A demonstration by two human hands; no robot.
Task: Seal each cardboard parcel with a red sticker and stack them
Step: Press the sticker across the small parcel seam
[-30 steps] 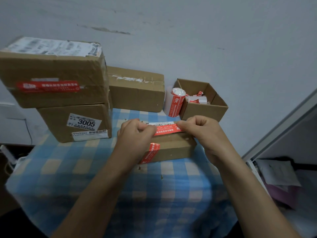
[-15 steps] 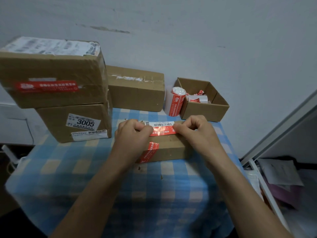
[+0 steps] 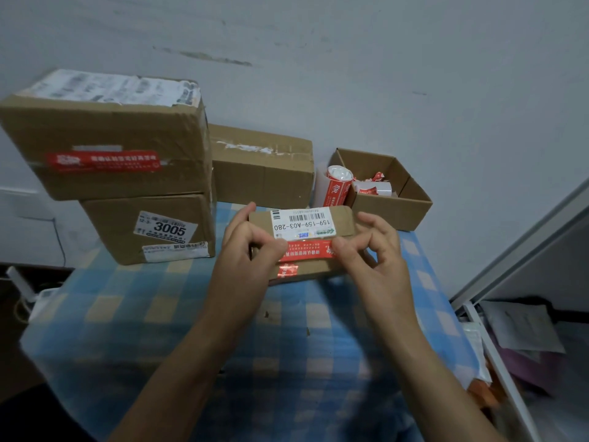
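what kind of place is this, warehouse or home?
Likely a home or small informal packing corner, not a warehouse: a blue checked tablecloth against a scuffed painted wall, stacked cardboard parcels, and red sticker rolls beside and inside an open box.

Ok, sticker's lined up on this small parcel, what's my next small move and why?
Probably smooth the red sticker down over the near edge of the small parcel with thumbs: the left hand and right hand pinch only its ends.
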